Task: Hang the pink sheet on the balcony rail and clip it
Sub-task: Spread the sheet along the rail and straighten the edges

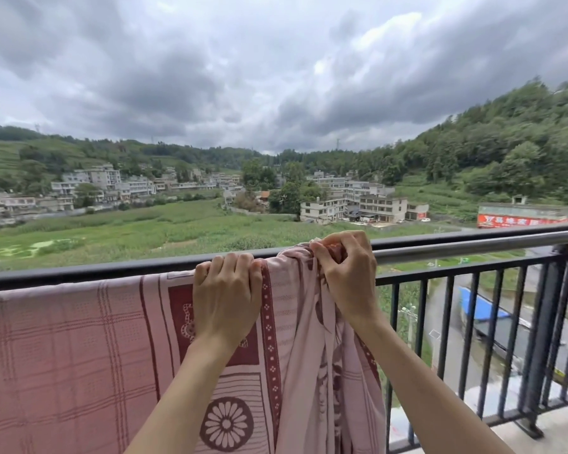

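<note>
The pink sheet [63, 355], with dark red checks and flower patterns, hangs flat over the black balcony rail [112, 270] on the left and bunches into folds at its right end. My left hand [225, 296] presses down on the sheet's top edge over the rail, fingers curled over it. My right hand [345, 267] pinches the bunched right end of the sheet up at the rail. No clip can be seen.
A silver pole [473, 245] runs along the rail's right half. Black vertical bars [505, 339] stand below it, ending at a concrete floor edge [554, 427]. Far below lie a road, fields and buildings.
</note>
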The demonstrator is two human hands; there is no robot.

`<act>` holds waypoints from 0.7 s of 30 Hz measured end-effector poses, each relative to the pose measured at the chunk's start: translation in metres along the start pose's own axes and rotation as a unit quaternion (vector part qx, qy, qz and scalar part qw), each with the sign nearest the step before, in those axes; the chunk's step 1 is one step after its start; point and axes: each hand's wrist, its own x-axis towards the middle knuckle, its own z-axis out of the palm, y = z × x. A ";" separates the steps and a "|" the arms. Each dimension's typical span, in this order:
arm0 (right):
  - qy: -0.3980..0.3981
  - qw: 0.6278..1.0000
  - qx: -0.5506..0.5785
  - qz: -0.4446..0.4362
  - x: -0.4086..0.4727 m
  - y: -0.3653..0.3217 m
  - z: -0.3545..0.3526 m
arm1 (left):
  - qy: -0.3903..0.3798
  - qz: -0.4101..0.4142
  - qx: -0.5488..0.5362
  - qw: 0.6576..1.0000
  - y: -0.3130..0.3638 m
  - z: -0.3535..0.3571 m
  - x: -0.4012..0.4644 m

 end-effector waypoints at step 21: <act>-0.325 0.841 0.205 0.382 -0.006 0.004 -0.022 | -0.030 -0.018 0.014 0.999 0.002 0.000 0.000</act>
